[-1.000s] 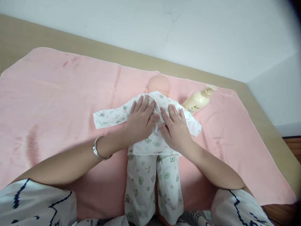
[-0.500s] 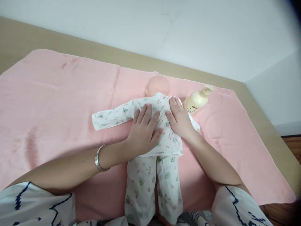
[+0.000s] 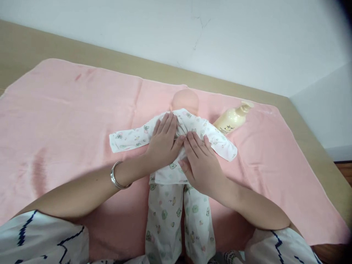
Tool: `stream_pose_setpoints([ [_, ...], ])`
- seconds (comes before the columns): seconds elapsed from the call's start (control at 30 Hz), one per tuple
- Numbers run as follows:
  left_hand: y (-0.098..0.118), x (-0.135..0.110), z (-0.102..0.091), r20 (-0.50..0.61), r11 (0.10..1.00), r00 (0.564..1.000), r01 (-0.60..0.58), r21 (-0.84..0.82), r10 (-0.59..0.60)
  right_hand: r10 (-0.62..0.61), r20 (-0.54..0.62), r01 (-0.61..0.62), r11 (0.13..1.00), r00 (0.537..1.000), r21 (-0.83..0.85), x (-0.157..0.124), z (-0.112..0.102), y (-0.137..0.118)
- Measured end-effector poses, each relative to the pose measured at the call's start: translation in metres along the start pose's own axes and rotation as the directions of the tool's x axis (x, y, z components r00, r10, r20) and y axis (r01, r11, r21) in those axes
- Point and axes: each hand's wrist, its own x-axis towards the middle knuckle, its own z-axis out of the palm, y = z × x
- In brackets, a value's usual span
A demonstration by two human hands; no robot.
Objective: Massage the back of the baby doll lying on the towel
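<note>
A baby doll (image 3: pixel 185 100) lies stretched out in a white patterned top (image 3: pixel 172 175) and matching trousers (image 3: pixel 165 220), its head away from me and its sleeves spread to both sides. My left hand (image 3: pixel 164 141) rests flat on the upper left of the top, fingers pointing toward the doll's head. On the middle and right of the top lies my right hand (image 3: pixel 202 163), fingers stretched out and angled up to the left. Both hands are open, and the left thumb is close to the right fingertips. They cover much of the doll's torso.
Under the doll spreads a pink mat (image 3: pixel 68 110) with creases and darker patches, on a light wooden table (image 3: pixel 24 40). A cream pump bottle (image 3: pixel 233 118) lies tilted beside the doll's right-hand sleeve. A white wall (image 3: pixel 154 29) rises behind the table.
My right hand has moved from the doll's right shoulder down and inward to mid-torso, uncovering the right-hand sleeve. My left hand has slid slightly up and to the left.
</note>
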Motion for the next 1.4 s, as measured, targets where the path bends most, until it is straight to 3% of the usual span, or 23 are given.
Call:
stream_pose_setpoints([
  [0.2,-0.001,-0.009,0.008,-0.074,0.996,0.993,-0.091,-0.016,0.090,0.180,-0.002,-0.179,0.978,0.984,0.104,0.025,0.005,0.035],
  [0.33,-0.005,-0.010,0.008,-0.097,0.993,0.989,-0.114,-0.043,0.110,0.206,0.034,-0.209,0.963,0.978,0.168,0.027,0.007,0.042],
  [0.4,-0.007,-0.010,0.009,-0.120,0.989,0.985,-0.129,-0.069,0.120,0.180,-0.005,-0.175,0.964,0.984,0.198,0.023,0.003,0.041],
  [0.47,-0.009,-0.011,0.010,-0.149,0.986,0.981,-0.142,-0.092,0.128,0.120,-0.132,-0.090,0.973,0.984,0.214,0.019,-0.002,0.039],
  [0.6,-0.012,-0.012,0.013,-0.200,0.980,0.969,-0.168,-0.109,0.144,-0.020,-0.426,0.093,0.984,0.905,0.151,0.017,0.000,0.041],
  [0.67,-0.011,-0.012,0.014,-0.217,0.978,0.965,-0.174,-0.113,0.146,-0.063,-0.395,0.120,0.985,0.916,0.120,0.019,0.009,0.043],
  [0.77,-0.011,-0.012,0.014,-0.230,0.979,0.963,-0.172,-0.113,0.143,-0.088,-0.256,0.123,0.985,0.963,0.124,0.020,0.016,0.044],
  [0.83,-0.010,-0.012,0.014,-0.235,0.979,0.961,-0.174,-0.107,0.145,-0.107,-0.308,0.158,0.977,0.945,0.145,0.019,0.014,0.044],
  [0.93,-0.010,-0.012,0.013,-0.234,0.978,0.960,-0.182,-0.103,0.154,-0.126,-0.455,0.215,0.965,0.881,0.149,0.017,0.013,0.042],
  [1.1,-0.011,-0.011,0.014,-0.228,0.980,0.963,-0.173,-0.098,0.147,-0.157,-0.310,0.204,0.971,0.938,0.127,0.017,0.020,0.037],
  [1.17,-0.011,-0.011,0.014,-0.234,0.981,0.962,-0.169,-0.093,0.143,-0.177,-0.336,0.225,0.968,0.925,0.108,0.016,0.017,0.037],
  [1.3,-0.011,-0.011,0.014,-0.228,0.979,0.962,-0.177,-0.098,0.151,-0.161,-0.501,0.233,0.969,0.850,0.085,0.014,0.010,0.040],
  [1.4,-0.011,-0.011,0.014,-0.225,0.979,0.963,-0.175,-0.101,0.149,-0.148,-0.476,0.226,0.968,0.867,0.111,0.016,0.019,0.040],
])
